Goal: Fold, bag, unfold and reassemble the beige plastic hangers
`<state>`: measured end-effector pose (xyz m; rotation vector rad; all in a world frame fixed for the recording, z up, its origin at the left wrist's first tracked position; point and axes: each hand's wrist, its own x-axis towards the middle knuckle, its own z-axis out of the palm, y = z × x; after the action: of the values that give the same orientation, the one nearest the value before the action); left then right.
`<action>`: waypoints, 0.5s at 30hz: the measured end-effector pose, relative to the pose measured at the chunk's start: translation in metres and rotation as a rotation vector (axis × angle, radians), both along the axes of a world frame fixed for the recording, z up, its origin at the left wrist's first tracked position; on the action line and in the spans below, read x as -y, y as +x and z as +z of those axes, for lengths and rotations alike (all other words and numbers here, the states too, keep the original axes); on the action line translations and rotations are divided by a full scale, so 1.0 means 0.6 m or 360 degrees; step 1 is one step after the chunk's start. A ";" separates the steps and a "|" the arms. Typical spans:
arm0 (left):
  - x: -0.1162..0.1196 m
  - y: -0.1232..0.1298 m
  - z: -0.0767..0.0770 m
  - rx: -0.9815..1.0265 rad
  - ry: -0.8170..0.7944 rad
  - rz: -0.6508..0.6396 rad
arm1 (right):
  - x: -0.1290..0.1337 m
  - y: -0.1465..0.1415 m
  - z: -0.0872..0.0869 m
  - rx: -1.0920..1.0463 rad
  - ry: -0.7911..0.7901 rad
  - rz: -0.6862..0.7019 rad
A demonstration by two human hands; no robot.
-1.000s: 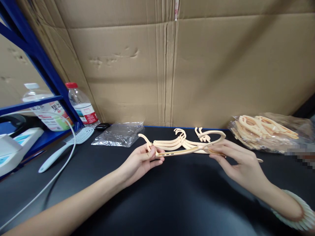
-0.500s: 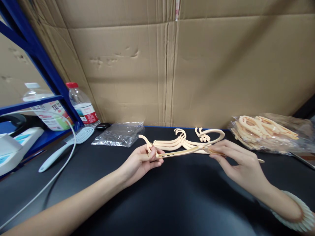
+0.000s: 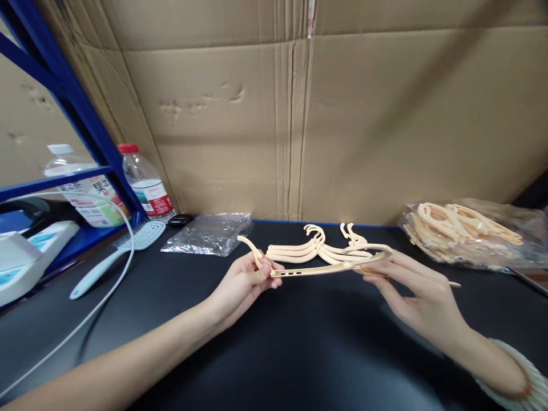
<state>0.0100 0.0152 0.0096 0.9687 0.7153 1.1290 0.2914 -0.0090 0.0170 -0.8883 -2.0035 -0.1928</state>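
Observation:
A beige plastic hanger is held level above the black table, between my two hands. My left hand pinches its left end, where a curved piece sticks up and to the left. My right hand grips its other side, to the right of the middle; the fingers hide part of it, and a thin tip shows beyond them. The hanger's loop stands up next to my right fingertips. Just behind lie several similar beige hangers, side by side with their hooks pointing away.
A clear plastic bag lies at the back left, beside a black object. Further left are a pale hairbrush, a red-capped bottle, a white cable and a blue shelf. Bagged beige hangers are at the back right.
The held hanger has turned slightly, so its loop looks flatter and lower and more slots show in its arm. Both hands keep their hold, almost in place.

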 end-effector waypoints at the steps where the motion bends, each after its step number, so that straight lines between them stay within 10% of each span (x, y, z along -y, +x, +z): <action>1: 0.001 0.000 0.001 -0.0008 0.0014 0.0035 | 0.001 -0.001 -0.001 -0.0003 0.0003 0.0002; 15: 0.016 0.006 0.008 -0.0048 0.0038 0.0213 | 0.000 -0.001 -0.007 -0.0040 -0.0138 -0.0223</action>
<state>0.0139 0.0054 0.0146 0.9709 0.8019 1.2440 0.2910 -0.0087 0.0127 -1.0825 -1.9397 -0.1732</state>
